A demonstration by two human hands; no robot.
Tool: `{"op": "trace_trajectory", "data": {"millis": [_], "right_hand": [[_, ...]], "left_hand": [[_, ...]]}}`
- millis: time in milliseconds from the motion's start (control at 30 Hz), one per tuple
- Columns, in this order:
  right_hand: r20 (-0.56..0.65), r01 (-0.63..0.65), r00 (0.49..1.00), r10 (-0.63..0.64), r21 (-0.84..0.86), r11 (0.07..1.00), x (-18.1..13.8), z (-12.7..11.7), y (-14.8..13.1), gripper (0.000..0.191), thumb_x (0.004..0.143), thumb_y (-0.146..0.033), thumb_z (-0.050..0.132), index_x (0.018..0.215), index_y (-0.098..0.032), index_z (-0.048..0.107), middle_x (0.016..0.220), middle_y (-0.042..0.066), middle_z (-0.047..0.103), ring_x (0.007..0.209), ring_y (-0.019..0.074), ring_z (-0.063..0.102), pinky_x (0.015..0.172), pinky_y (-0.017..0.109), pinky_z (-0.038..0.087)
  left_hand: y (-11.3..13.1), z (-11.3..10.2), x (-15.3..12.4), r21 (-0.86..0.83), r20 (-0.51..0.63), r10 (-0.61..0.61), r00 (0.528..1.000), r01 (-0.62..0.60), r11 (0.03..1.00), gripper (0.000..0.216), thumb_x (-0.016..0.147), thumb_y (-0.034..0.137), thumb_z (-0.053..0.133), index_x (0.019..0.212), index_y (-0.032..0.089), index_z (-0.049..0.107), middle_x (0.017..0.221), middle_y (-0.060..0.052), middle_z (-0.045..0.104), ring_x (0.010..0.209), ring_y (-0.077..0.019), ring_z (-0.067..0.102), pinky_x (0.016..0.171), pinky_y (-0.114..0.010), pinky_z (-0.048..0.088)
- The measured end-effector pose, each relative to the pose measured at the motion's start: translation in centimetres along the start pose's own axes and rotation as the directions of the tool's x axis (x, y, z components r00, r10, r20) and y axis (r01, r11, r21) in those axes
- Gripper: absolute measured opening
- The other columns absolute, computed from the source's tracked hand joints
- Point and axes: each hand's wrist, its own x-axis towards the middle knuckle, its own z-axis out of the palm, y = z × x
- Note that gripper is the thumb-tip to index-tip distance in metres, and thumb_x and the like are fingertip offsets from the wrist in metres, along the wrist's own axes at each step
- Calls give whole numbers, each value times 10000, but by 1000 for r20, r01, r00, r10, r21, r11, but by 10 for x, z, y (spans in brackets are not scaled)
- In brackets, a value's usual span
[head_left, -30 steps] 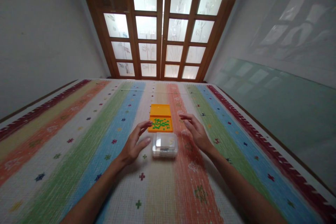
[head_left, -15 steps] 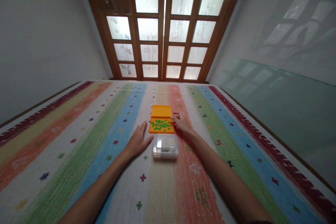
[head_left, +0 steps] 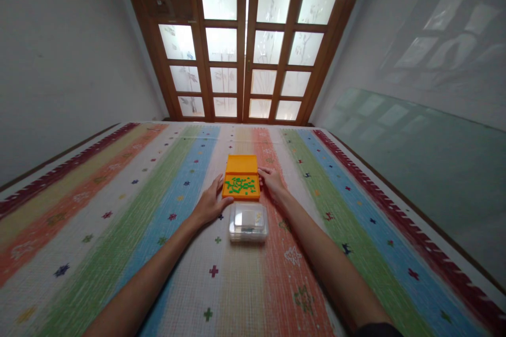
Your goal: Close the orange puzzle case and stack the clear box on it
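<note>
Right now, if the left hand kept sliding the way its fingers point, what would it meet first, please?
The left hand points forward and slightly right, so it would first press against the near-left side of the orange tray, which its fingertips already seem to touch.

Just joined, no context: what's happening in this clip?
A person has both bare hands at an open orange plastic case holding small green pieces, on a striped woven mat. The left hand lies flat at its left edge; the right hand touches its right edge. A clear plastic lidded box sits just in front of it, untouched.
</note>
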Motion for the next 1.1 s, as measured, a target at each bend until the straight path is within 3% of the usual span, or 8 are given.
{"op": "trace_trajectory", "data": {"millis": [267, 500, 767, 1100], "right_hand": [[48, 15, 999, -22, 141, 990, 0, 1, -4, 383, 606, -370, 818, 921, -193, 689, 590, -60, 596, 449, 63, 447, 398, 178, 318], [97, 41, 994, -59, 179, 983, 0, 7, -4, 359, 652, -424, 808, 912, -210, 684, 723, -11, 686, 580, 121, 587, 493, 224, 433], [123, 89, 987, -108, 153, 984, -6, 7, -11, 419, 734, -454, 757, 1078, -271, 603, 903, 4, 721, 740, 169, 670, 566, 261, 503], [128, 76, 987, -96, 159, 984, -6, 5, -12, 437, 761, -440, 721, 1151, -289, 596, 933, 16, 715, 765, 179, 666, 537, 261, 508]], "left_hand": [[-4, 5, -5, -81, -146, 45, 988, -57, 995, 770, 835, 368, 683, 1489, 150, 339, 1493, -177, 483, 1368, -285, 489, 1150, -470, 407], [2, 3, -11, -20, -256, 73, 964, -81, 996, 693, 884, 421, 631, 1489, 184, 390, 1453, -128, 545, 1321, -279, 543, 1125, -452, 443], [8, -1, -15, 134, -237, 196, 951, -168, 977, 672, 936, 437, 551, 1522, 169, 359, 1491, -124, 503, 1363, -279, 497, 1149, -423, 414], [3, 2, -14, 109, -269, 153, 951, -128, 986, 764, 933, 458, 555, 1562, 151, 250, 1496, -138, 490, 1376, -278, 477, 1144, -418, 416]]}}
